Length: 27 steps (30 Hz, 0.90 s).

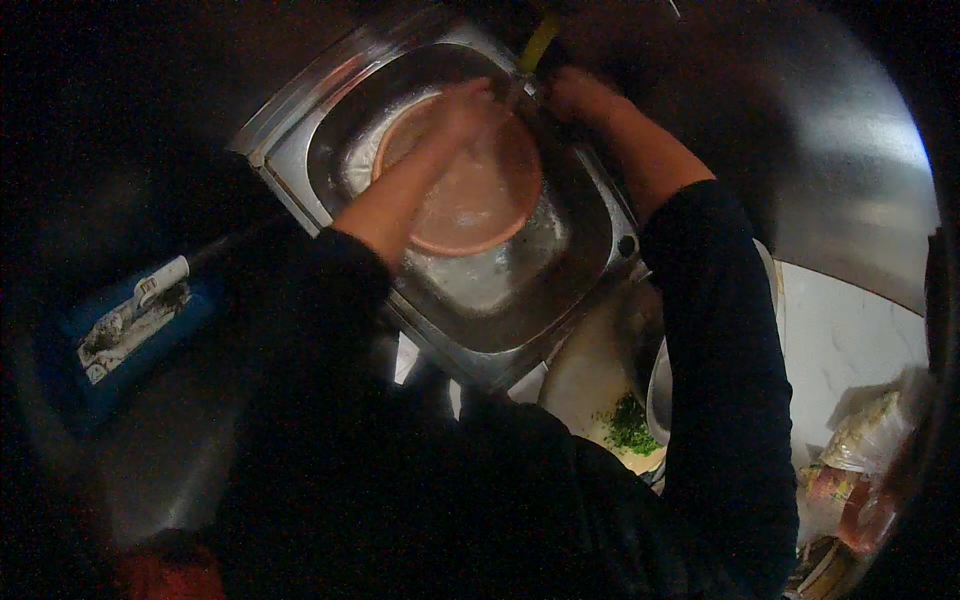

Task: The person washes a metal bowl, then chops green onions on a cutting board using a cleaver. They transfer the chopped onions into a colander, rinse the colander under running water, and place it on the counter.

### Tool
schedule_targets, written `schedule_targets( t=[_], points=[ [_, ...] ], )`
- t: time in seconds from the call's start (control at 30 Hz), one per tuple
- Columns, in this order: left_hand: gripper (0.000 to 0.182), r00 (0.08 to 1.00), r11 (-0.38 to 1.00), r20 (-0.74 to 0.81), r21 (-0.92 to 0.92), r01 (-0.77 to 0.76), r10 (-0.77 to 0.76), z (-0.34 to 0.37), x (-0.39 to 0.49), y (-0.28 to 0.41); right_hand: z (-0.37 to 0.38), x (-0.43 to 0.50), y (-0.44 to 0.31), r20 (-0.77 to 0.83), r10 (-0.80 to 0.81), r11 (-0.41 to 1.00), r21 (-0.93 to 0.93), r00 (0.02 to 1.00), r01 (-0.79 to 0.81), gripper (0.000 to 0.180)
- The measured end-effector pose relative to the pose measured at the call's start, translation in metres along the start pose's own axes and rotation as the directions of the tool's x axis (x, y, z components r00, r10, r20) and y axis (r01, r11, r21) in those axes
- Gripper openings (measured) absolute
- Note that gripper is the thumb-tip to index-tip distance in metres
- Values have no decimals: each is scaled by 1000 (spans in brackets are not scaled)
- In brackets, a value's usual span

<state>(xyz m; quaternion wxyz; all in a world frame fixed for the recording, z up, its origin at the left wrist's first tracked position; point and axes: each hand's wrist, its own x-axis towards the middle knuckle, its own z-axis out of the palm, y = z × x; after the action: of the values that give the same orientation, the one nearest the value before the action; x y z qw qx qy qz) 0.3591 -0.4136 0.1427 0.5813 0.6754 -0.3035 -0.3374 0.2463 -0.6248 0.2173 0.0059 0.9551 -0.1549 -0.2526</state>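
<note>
A round orange-pink plastic basin [472, 199] rests in a stainless steel sink [480, 300]. My left hand [480, 101] reaches over the far part of the basin, blurred, and its fingers are hard to make out. Beyond the basin, at the far right corner of the sink, my right hand [576, 91] is bent inward beside a small metal fitting [529, 84]. A yellow strip-like piece [540, 45] rises just behind that fitting. Darkness and blur hide whether either hand grips something.
Chopped green herbs [634, 427] lie on a pale surface by my right sleeve. Farther right, a clear plastic bag [866, 435] with pale contents sits on the white counter [847, 330]. At left, a white tool-like object [139, 319] lies over something blue. Much of the surroundings is dark.
</note>
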Motion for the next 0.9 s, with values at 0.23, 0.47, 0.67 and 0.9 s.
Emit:
schedule_targets(
  t=[0.23,0.47,0.67,0.9],
  points=[
    [28,996,998,-87,52,-19,23,67,-22,9,-7,-17,2,156,200,971,101,967,-217,33],
    [53,856,675,510,600,-428,89,53,-179,-49,-15,-20,-14,47,74,991,112,996,-79,32],
    [37,974,679,217,707,-201,62,37,-150,4,-53,-45,-23,-43,90,989,124,995,-84,32],
    [28,910,971,-412,199,132,-40,-66,-124,91,-84,-88,-96,-53,-100,940,323,994,112,38]
  ],
)
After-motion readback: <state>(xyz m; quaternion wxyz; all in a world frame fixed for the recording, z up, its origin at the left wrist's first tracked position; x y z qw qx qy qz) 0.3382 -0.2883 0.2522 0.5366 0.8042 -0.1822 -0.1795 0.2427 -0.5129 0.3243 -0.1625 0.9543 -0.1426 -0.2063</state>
